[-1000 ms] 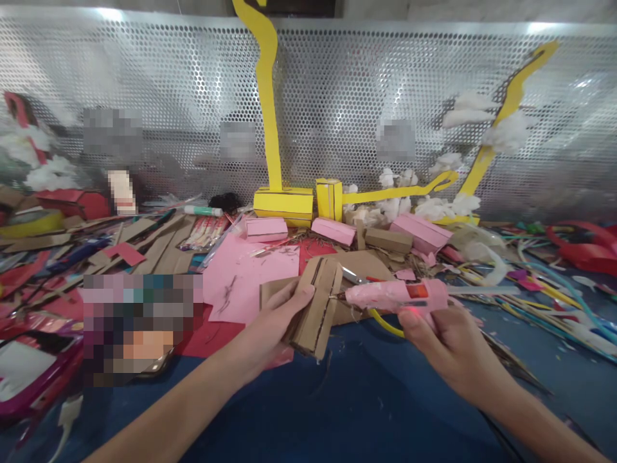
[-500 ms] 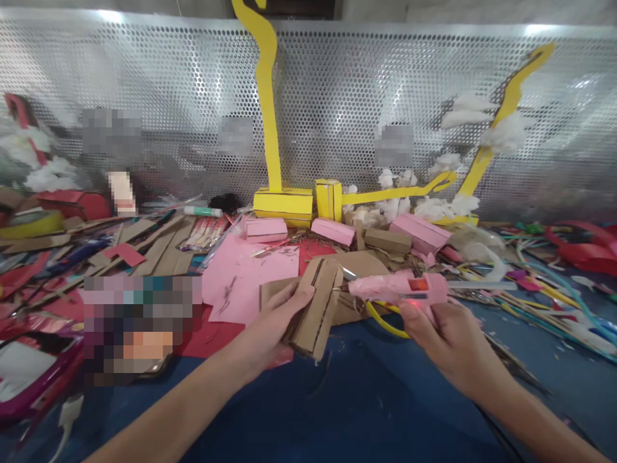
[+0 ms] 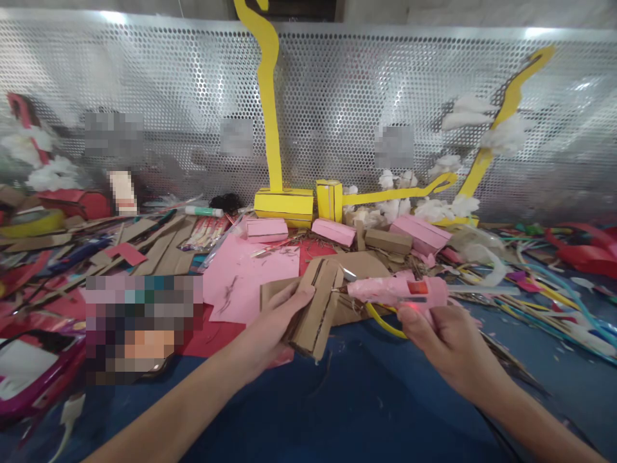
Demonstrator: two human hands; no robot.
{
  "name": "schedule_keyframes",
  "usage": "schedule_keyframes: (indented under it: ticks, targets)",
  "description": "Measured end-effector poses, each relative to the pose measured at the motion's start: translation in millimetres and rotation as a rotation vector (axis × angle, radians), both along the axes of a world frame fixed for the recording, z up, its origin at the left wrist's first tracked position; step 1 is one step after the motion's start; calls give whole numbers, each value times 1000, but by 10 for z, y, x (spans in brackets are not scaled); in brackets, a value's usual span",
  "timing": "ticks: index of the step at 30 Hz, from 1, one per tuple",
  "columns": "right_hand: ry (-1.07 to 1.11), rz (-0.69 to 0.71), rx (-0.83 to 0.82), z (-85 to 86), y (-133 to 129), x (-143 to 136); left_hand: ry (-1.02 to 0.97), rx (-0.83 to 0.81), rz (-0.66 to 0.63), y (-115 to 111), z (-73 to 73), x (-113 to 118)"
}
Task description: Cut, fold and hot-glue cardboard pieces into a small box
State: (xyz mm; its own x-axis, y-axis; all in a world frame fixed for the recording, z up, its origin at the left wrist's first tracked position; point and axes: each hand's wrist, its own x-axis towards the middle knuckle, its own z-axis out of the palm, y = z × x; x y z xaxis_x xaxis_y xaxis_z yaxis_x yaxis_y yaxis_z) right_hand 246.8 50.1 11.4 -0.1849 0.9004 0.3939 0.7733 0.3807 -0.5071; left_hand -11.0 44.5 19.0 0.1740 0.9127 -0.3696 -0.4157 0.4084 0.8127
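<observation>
My left hand (image 3: 277, 325) is closed around a folded brown cardboard box (image 3: 318, 308), thumb on its upper face, tilted above the blue table (image 3: 376, 411). An open seam runs along the box's side. In my right hand (image 3: 448, 341) is a pink hot glue gun (image 3: 398, 290), gripped by its handle, with a lit red spot near the trigger. A clear glue stick (image 3: 486, 290) pokes out of its back. The nozzle points left, at the seam of the box; whether it touches the cardboard I cannot tell.
Pink paper (image 3: 255, 276) and cardboard scraps lie behind my hands. Farther back are small pink boxes (image 3: 332, 232) and yellow paper-covered pieces (image 3: 283, 206) before a perforated metal panel (image 3: 332, 96). Sticks and strips (image 3: 544, 302) clutter the right; a white cable (image 3: 72, 411) lies at left.
Almost nothing differs. The glue gun has shifted very slightly left along the box's edge, while my left hand and the box hold the same position.
</observation>
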Motion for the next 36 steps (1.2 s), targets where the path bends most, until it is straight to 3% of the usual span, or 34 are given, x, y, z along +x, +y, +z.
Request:
schedule_keyframes:
  ticks: [8,36]
  targets:
    - [-19,-32,80,45,14,-26,7,-16,-21,-2,-9,-2]
    - [-2,-77,110,26,36,-2,-20,34,-43,1,-27,-22]
